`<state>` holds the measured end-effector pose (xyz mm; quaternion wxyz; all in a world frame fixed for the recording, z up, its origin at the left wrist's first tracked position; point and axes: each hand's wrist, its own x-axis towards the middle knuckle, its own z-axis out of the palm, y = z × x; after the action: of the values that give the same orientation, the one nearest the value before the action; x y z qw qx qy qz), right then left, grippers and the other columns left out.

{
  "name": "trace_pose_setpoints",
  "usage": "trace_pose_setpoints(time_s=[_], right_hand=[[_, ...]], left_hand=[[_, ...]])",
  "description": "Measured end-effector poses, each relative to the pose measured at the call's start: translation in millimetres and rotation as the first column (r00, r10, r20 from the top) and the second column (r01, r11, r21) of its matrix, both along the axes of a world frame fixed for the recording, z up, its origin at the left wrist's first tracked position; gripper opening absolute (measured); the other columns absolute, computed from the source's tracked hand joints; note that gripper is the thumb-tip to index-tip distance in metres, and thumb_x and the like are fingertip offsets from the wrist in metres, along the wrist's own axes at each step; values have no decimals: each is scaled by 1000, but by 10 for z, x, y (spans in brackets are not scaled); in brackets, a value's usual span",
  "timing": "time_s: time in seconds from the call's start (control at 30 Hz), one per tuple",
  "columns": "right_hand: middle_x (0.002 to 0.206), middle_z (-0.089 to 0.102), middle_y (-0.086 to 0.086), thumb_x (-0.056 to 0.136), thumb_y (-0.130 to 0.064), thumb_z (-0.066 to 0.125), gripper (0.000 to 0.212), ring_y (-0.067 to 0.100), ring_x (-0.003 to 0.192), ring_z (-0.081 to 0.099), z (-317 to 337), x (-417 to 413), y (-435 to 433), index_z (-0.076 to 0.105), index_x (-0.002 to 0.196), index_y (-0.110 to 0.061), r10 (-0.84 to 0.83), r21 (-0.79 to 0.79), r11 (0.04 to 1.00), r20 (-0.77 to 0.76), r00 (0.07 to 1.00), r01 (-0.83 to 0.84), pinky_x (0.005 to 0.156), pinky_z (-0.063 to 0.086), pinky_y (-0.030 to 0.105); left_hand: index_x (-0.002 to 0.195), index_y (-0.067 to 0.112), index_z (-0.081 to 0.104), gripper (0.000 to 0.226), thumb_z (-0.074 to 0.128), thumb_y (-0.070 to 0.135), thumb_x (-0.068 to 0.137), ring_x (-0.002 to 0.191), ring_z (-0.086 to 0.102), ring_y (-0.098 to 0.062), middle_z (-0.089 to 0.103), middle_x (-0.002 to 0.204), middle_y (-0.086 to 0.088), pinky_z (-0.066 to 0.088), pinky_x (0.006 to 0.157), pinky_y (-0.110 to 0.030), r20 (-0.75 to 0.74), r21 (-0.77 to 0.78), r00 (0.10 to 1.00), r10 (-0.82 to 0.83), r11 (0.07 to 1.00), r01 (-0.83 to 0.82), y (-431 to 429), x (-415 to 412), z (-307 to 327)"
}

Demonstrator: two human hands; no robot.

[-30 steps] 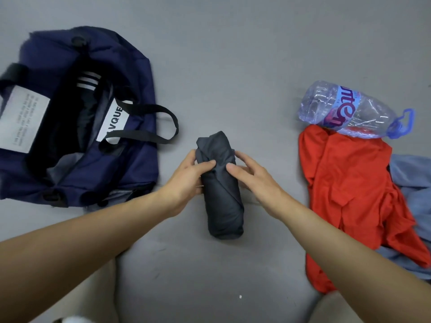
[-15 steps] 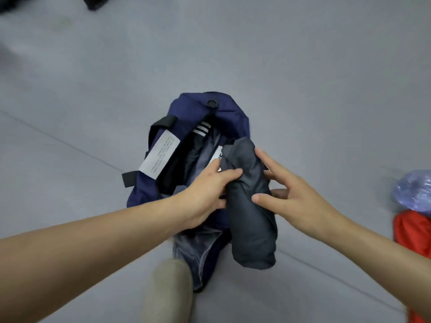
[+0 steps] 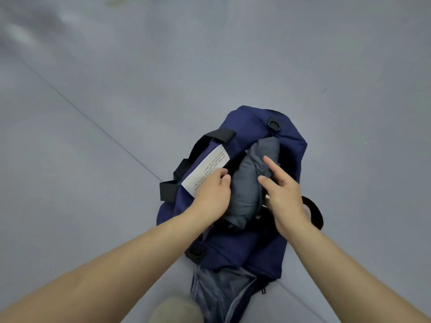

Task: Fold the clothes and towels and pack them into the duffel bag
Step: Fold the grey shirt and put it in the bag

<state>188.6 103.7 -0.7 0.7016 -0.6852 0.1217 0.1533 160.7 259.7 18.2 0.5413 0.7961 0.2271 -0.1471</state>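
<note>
Dark grey rolled garment (image 3: 247, 183): a soft cloth bundle rolled into a thick sausage. It lies lengthwise in the open mouth of the bag, centre-right of the frame, not yet sunk fully inside.
Navy blue fabric duffel bag (image 3: 245, 252): unzipped and limp-walled on the grey floor (image 3: 116, 89). A white printed paper label (image 3: 205, 171) sits on its left side, and the black webbing handles (image 3: 219, 135) are splayed outward.
Left hand (image 3: 213, 192): against the roll's left flank, beside the label. Its fingers curl out of sight, so I cannot tell whether it holds the roll or the bag's edge.
Right hand (image 3: 284, 197): on the roll's right flank, with the thumb touching the cloth and the index finger (image 3: 269, 163) straight over the top. It pinches nothing.
Hands together or apart: apart, with the roll between them.
Weight: probably light enough for one hand to carry.
Stiffness: soft and squashy, likely to give under a push rather than slide.
Grip surface: matte cloth, probably not slippery.
Risk: the roll may loosen if lifted by one end or by an outer layer.
Where to take hold: I judge the middle is best, with both flanks pressed inward and down so the wraps stay closed.
Bag walls: floppy and likely to fold in, so holding the rim open should help.
</note>
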Motion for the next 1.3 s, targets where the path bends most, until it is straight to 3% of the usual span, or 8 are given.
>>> trace_pose_setpoints(time_s=[0.2, 0.33, 0.5, 0.63, 0.73, 0.93, 1.07, 1.3], right_hand=[[125, 67, -8, 95, -4, 59, 51, 9, 105, 66, -328, 396, 148, 65, 125, -45, -58, -40, 998, -30, 998, 56, 88, 57, 33], [124, 62, -12, 98, 1, 51, 54, -1, 97, 63, -452, 407, 223, 59, 136, -37, -4, -113, 994, -27, 1000, 1, 85, 57, 23], [121, 58, -13, 103, -14, 49, 50, -10, 90, 59, -516, 427, 154, 46, 146, -39, 202, -357, 915, 1, 979, -189, 75, 45, 4], [140, 57, -7, 105, -20, 39, 50, 7, 129, 53, -496, 430, 54, 39, 147, -47, 314, -358, 884, -21, 949, -300, 110, 42, 29], [115, 67, -13, 103, -8, 36, 59, -2, 102, 63, -403, 385, -106, 41, 145, -49, 342, -400, 861, -3, 940, -315, 92, 53, 31], [162, 28, -12, 104, -16, 33, 58, 22, 140, 43, -463, 268, -507, 24, 155, -42, 643, -809, 437, -24, 766, -392, 110, 41, 46], [167, 1, -9, 107, -34, 29, 56, 37, 108, 61, -657, 281, -626, 6, 157, -39, 738, -878, 135, -219, 638, -458, 78, 50, 40], [141, 33, 2, 98, -57, 44, 72, 31, 103, 60, -749, 337, -612, 14, 156, -27, 677, -916, 156, -173, 715, -370, 78, 51, 42]], left_hand=[[149, 40, 32, 45, 34, 30, 105, 124, 56, -19, 51, 146, 8, 40, 110, -39, -86, 123, 995, -47, 991, 58, 18, -368, -380], [156, 42, 17, 57, 41, 32, 105, 134, 47, -18, 38, 155, 10, 36, 104, -29, -9, 241, 986, -169, 956, 167, 22, -378, -361], [159, 34, 13, 65, 46, 35, 102, 118, 48, -18, 31, 154, 7, 48, 95, -33, 185, 685, 865, -467, 692, 228, -82, -266, -324], [161, 21, 3, 77, 52, 21, 101, 147, 28, -25, 20, 165, -7, 26, 121, -35, 174, 722, 729, -662, 590, 363, -227, 91, -543], [159, 17, -7, 81, 50, 28, 102, 153, 15, -24, 13, 167, -9, 11, 126, -31, 64, 760, 706, -706, 492, 424, -252, 245, -720], [160, 12, 2, 77, 46, 28, 99, 155, 4, -28, 6, 168, -9, 18, 124, -44, -35, 833, 630, -776, 325, 447, -314, 348, -864], [160, 13, -4, 81, 44, 24, 96, 154, -10, -25, -12, 167, -7, 3, 126, -43, -132, 850, 563, -816, 199, 487, -321, 396, -876], [160, 13, 13, 73, 28, 23, 90, 155, 7, -27, 4, 168, -8, 12, 124, -44, -142, 881, 565, -813, 157, 447, -197, 445, -961]])
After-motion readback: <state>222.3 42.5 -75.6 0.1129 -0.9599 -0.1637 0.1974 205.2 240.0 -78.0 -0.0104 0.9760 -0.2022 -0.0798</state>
